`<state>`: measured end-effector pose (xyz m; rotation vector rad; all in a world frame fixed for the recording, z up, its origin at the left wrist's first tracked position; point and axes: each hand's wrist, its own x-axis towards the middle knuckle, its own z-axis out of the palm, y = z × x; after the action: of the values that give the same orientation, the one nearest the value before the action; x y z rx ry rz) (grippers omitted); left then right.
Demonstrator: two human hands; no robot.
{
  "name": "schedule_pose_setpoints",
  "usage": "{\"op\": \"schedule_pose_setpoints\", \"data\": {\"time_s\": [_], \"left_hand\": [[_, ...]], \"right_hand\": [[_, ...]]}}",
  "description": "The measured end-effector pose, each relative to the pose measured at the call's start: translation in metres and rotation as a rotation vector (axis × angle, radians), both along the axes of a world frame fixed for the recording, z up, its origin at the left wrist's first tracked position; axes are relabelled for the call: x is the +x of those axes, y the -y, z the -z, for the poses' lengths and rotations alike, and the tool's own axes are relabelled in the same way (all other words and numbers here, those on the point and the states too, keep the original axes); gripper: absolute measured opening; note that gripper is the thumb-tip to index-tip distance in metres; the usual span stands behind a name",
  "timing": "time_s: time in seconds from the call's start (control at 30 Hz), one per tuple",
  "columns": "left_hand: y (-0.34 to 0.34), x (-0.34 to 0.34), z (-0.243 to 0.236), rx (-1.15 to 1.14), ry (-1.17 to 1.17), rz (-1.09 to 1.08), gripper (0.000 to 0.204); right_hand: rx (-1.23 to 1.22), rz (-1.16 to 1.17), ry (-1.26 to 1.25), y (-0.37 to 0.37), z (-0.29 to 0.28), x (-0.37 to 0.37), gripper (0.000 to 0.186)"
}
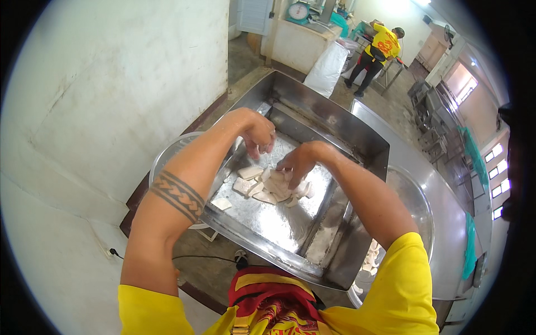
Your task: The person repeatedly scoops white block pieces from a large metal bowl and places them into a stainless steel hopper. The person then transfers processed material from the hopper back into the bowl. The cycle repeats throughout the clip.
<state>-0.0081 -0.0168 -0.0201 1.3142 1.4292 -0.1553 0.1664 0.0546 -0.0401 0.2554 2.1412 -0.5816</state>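
Observation:
A shiny steel hopper tray [262, 220] lies below me, with several pale flat pieces [267, 187] heaped in its middle. My left hand [258, 134] hovers above the heap with its fingers curled downward; I cannot tell whether it holds a piece. My right hand [298, 162] rests on the top of the heap, fingers bent onto the pieces. Both forearms are bare and wet, and the left one bears a dark band tattoo.
A round steel basin [173, 149] sits under the tray's left side. Another round steel basin [416, 201] on the right holds more pale pieces [371, 258]. A white wall stands at left. Far back, a person in a yellow shirt [379, 47] works near a white sack [326, 70].

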Motion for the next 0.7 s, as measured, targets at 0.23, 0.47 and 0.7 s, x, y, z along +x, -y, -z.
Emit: {"op": "schedule_pose_setpoints", "data": {"time_s": [0.23, 0.47, 0.7], "left_hand": [[0.01, 0.044, -0.013, -0.466, -0.484, 0.196, 0.067], [0.013, 0.059, 0.025, -0.228, -0.058, 0.076, 0.073], [-0.004, 0.011, 0.006, 0.032, -0.26, 0.09, 0.043]], "right_hand": [[0.569, 0.187, 0.097, 0.003, -0.004, 0.013, 0.075], [-0.006, 0.25, 0.04, 0.001, -0.002, 0.002, 0.038], [-0.091, -0.398, 0.091, 0.04, 0.001, -0.012, 0.03]]}}
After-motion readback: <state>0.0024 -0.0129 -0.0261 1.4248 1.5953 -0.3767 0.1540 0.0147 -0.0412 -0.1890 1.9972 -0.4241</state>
